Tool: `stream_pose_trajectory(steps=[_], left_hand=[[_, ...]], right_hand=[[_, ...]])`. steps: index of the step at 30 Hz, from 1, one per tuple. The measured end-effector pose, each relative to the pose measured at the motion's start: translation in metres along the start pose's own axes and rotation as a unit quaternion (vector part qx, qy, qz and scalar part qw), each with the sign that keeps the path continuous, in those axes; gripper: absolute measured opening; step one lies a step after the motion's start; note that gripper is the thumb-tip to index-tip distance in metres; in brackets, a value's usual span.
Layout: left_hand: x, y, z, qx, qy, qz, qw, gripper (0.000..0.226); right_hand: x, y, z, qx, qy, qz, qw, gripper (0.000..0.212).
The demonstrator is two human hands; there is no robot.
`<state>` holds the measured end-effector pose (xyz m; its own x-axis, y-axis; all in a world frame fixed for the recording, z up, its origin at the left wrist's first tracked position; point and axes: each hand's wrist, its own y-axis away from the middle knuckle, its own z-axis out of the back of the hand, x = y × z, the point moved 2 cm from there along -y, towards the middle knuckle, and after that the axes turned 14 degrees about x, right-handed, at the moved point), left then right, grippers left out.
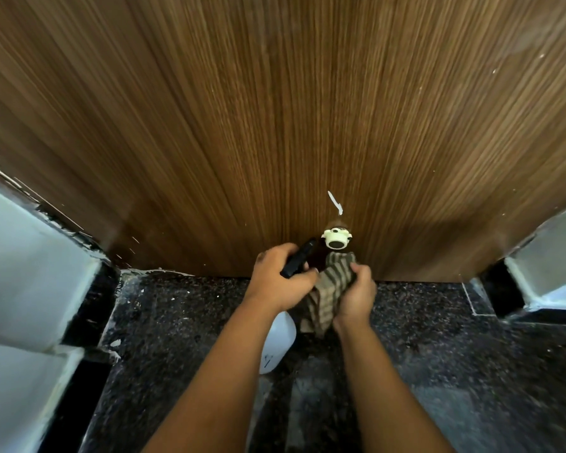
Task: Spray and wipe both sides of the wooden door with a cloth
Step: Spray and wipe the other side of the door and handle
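The brown wooden door fills the upper view, its bottom edge meeting the dark floor. My left hand grips the black trigger head of a spray bottle; the bottle's white body hangs below my wrist and its pale nozzle points at the low part of the door. My right hand holds a bunched brown striped cloth just right of the sprayer. A white streak marks the door above the nozzle.
Dark speckled stone floor lies under my arms. White wall and door frame stand at the left and at the right. White paint specks dot the floor near the left frame.
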<state>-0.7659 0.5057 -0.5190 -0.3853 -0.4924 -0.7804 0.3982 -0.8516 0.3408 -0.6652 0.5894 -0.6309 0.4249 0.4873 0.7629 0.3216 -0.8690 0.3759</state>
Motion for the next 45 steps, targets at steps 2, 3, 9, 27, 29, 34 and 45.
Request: stream_pose_trajectory(steps=[2,3,9,27,29,34,45], left_hand=[[0.006,0.0,-0.009,0.032,-0.021,0.012,0.999,0.017],[0.007,-0.001,-0.014,0.039,-0.033,0.018,0.999,0.019],[0.006,-0.01,-0.025,0.015,-0.008,0.016,1.0,0.026],[0.018,0.0,-0.01,-0.017,-0.005,0.03,0.999,0.022],[0.016,0.001,-0.008,-0.017,0.001,0.027,0.999,0.021],[0.014,0.001,-0.007,-0.009,0.011,0.014,1.0,0.019],[0.013,0.003,-0.012,-0.007,0.02,0.018,1.0,0.02]], right_hand=[[0.015,-0.011,0.015,-0.051,0.023,0.05,0.997,0.019],[0.021,-0.017,0.022,-0.081,0.006,0.058,0.995,0.022],[0.041,-0.017,0.035,-0.082,-0.08,0.091,0.989,0.018],[0.047,-0.012,-0.009,0.127,0.588,0.381,0.702,0.037],[0.048,-0.01,-0.01,0.115,0.555,0.401,0.719,0.028],[0.04,-0.005,-0.008,0.082,0.465,0.385,0.793,0.028],[0.051,-0.003,-0.013,0.1,0.498,0.382,0.772,0.024]])
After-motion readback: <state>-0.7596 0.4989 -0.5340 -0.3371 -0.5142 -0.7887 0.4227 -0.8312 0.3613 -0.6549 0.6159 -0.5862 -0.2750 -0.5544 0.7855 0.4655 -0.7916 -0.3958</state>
